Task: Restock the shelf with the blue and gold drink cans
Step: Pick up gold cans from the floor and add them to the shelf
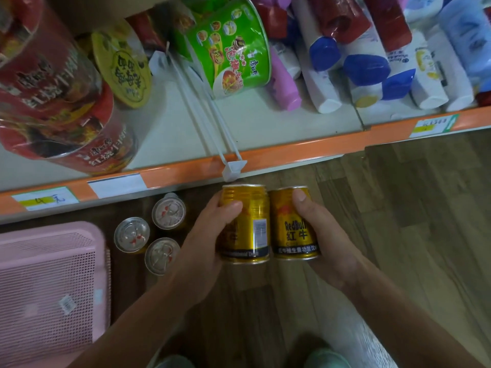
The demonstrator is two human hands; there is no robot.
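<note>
Two gold drink cans [268,224] are held side by side just before the orange shelf edge [292,150].
The left can [249,221] is gripped by the left hand [210,235], the right can [289,227] by the right hand [324,240]. Three more cans [132,234] are stood upright on the wooden floor [411,208], between the left hand and a pink basket [47,282].

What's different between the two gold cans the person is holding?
The left can, in the left hand, shows its barcode side; the right can, in the right hand, shows its RedBull logo. The thumb lies sideways across the left can but points up along the right can. Both are gold, similar in shape, and held side by side.
</note>
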